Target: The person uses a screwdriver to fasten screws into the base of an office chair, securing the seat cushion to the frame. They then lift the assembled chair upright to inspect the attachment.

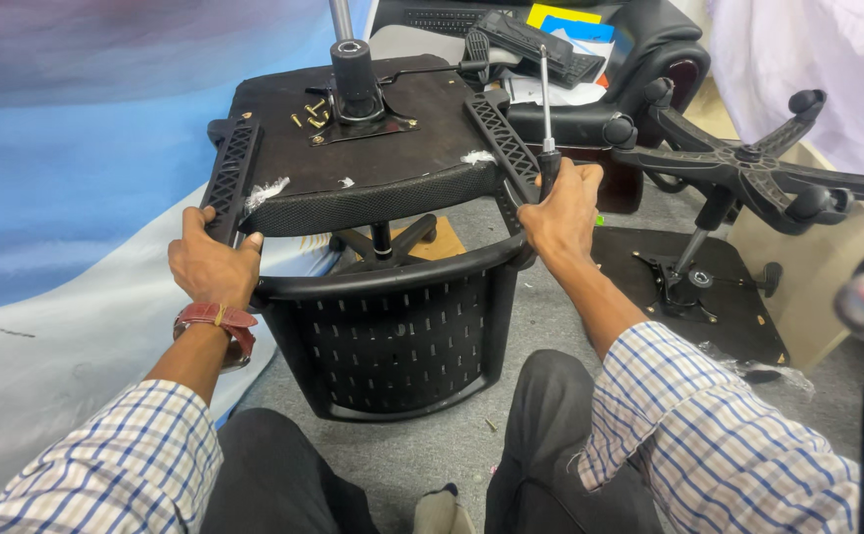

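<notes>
upturned office chair seat lies underside up, its mesh backrest hanging down toward the floor between the person's knees. left hand is wrapped around the lower end of the left armrest bracket, fingers curled shut on it, thumb along the seat edge. right hand is closed around the handle of a screwdriver, shaft standing nearly upright, while the same hand bears on the right armrest bracket where it meets the back frame; whether the tip sits in a screw head cannot be told, the hand hides it. loose brass screws lie on the seat underside beside the black cylinder of the tilt plate. a five-star wheel base lies on its side to the right, another seat plate flat on the floor below it. judgement: the work goes best with the left hand bracing the frame square so the holes line up, the driver kept in line with the screw, and firm downward pressure before turning. the seat could rock on its perch.
</notes>
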